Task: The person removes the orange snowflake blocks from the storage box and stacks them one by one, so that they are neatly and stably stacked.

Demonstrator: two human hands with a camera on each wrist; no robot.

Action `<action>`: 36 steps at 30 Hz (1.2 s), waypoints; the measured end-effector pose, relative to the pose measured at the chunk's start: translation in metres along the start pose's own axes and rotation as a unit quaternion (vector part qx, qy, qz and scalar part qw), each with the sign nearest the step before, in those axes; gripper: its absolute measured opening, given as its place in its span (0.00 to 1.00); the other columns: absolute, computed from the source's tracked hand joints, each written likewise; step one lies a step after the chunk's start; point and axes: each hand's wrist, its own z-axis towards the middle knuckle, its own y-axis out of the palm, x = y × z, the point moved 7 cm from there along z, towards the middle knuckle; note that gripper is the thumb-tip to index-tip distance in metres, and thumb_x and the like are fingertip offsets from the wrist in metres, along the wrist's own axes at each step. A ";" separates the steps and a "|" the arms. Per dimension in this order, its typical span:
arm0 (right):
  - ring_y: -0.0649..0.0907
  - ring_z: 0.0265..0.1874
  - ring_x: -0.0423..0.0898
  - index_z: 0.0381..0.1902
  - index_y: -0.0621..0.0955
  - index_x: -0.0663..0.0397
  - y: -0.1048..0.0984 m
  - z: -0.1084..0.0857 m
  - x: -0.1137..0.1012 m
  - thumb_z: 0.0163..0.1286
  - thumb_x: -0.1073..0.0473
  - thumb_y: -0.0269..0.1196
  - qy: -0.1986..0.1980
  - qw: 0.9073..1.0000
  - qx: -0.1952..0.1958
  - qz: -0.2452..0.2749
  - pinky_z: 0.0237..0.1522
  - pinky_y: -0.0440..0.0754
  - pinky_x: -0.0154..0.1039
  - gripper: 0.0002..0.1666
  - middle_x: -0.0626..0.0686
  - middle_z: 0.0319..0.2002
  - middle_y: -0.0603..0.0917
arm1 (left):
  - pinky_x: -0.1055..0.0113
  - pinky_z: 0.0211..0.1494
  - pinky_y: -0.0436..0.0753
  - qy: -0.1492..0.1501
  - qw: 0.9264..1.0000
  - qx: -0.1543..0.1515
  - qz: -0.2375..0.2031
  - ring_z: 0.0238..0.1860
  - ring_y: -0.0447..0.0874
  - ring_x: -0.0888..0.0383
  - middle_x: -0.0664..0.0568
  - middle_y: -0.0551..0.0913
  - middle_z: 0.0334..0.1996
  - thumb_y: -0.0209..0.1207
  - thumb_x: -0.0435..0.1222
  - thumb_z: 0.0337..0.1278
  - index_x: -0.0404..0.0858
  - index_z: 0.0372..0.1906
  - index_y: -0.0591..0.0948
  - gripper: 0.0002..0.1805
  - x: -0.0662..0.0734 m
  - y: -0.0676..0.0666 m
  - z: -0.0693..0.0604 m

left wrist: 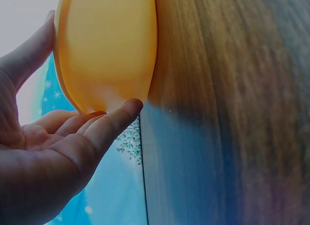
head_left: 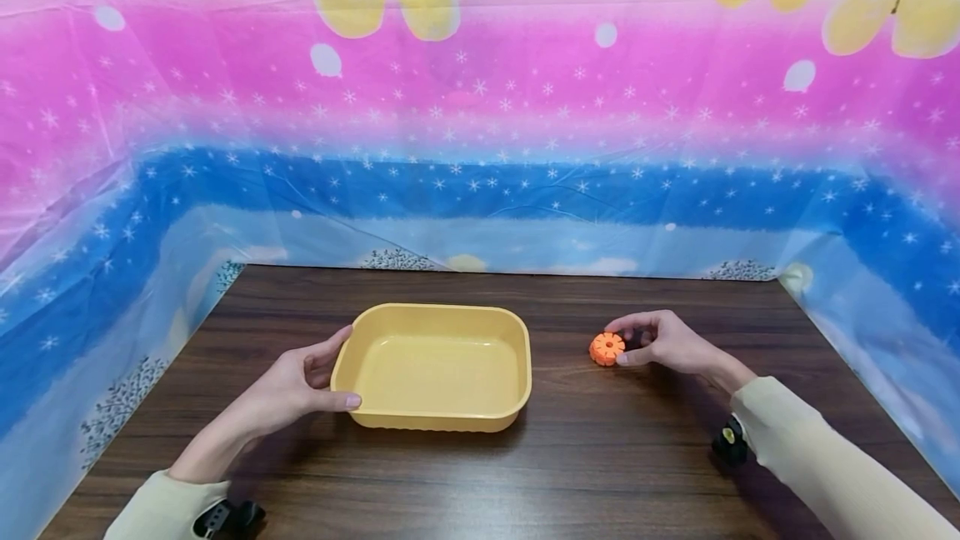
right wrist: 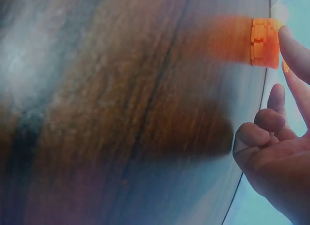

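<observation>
A yellow rectangular plastic tray (head_left: 431,373) with rounded corners stands on the wooden table, bare inside. At its left end, my left hand (head_left: 283,397) grips the wall, thumb at the near corner and fingers along the outside. The left wrist view shows those fingers against the tray's outer wall (left wrist: 109,45). To the right of the tray, my right hand (head_left: 671,346) pinches a short stack of orange notched plastic discs (head_left: 606,349) between thumb and index finger. In the right wrist view the stack (right wrist: 265,43) sits on the table; the other fingers are curled beside it.
The dark wood-grain table (head_left: 555,473) ends at a back edge against a patterned cloth (head_left: 480,182) hung around it. Small black devices (head_left: 729,440) are worn at both wrists. A stretch of tabletop separates the tray from the discs.
</observation>
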 end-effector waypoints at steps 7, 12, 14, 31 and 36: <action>0.65 0.20 0.48 0.50 0.81 0.46 0.000 0.001 0.000 0.52 0.56 0.72 -0.004 1.000 -0.003 -0.003 0.19 0.64 0.34 0.25 0.59 0.36 0.75 | 0.61 0.49 0.78 -0.003 1.000 0.001 0.002 0.60 0.68 0.45 0.46 0.53 0.70 0.71 0.36 0.42 0.48 0.73 0.52 0.53 0.000 0.000 0.001; 0.64 0.19 0.48 0.50 0.81 0.48 0.001 0.001 0.000 0.52 0.57 0.72 -0.012 1.000 -0.004 -0.009 0.19 0.63 0.34 0.25 0.59 0.36 0.75 | 0.61 0.50 0.78 0.000 1.000 0.000 0.003 0.60 0.68 0.44 0.46 0.53 0.70 0.71 0.36 0.43 0.48 0.73 0.52 0.53 0.001 0.000 0.001; 0.65 0.19 0.49 0.51 0.81 0.49 0.001 0.000 0.001 0.52 0.57 0.72 -0.012 1.000 -0.002 -0.012 0.19 0.63 0.34 0.25 0.59 0.36 0.75 | 0.61 0.50 0.78 -0.001 1.000 0.001 0.003 0.60 0.68 0.44 0.46 0.53 0.70 0.71 0.36 0.42 0.48 0.73 0.52 0.53 0.001 0.000 0.001; 0.66 0.21 0.49 0.57 0.76 0.41 -0.011 -0.025 -0.012 0.52 0.54 0.72 -0.005 0.999 0.031 -0.023 0.20 0.65 0.37 0.33 0.58 0.41 0.74 | 0.60 0.50 0.78 0.000 1.000 0.007 0.012 0.61 0.66 0.45 0.47 0.54 0.70 0.71 0.37 0.41 0.47 0.72 0.53 0.53 0.000 0.000 0.002; 0.71 0.24 0.48 0.54 0.78 0.40 -0.009 -0.041 -0.028 0.54 0.46 0.69 -0.022 0.993 0.057 -0.098 0.22 0.68 0.37 0.28 0.51 0.43 0.78 | 0.61 0.50 0.78 0.007 1.000 0.003 0.022 0.61 0.66 0.44 0.45 0.54 0.70 0.71 0.37 0.42 0.46 0.72 0.53 0.52 0.000 0.001 0.002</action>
